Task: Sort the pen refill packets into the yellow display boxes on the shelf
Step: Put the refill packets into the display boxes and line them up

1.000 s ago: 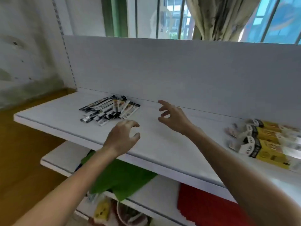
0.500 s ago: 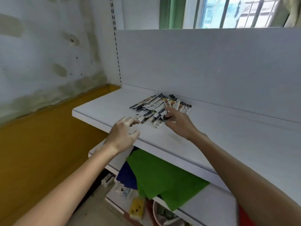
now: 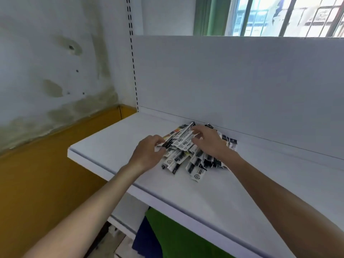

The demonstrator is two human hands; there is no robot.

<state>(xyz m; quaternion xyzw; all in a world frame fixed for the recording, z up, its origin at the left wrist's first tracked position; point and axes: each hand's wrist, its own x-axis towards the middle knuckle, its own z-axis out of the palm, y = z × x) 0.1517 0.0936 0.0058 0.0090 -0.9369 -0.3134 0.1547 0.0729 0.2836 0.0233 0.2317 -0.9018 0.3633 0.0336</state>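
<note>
On the white shelf (image 3: pixel 223 198), left hand (image 3: pixel 147 155) and right hand (image 3: pixel 210 142) pinch pen refill packets (image 3: pixel 178 159); these look light, slick, bendy; likely best gripped mid-length.

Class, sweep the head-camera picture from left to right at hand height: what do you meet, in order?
In order: yellow wall panel → left end of the white shelf → left hand → right hand. The pen refill packets spread under both hands, so they are left out.
</note>
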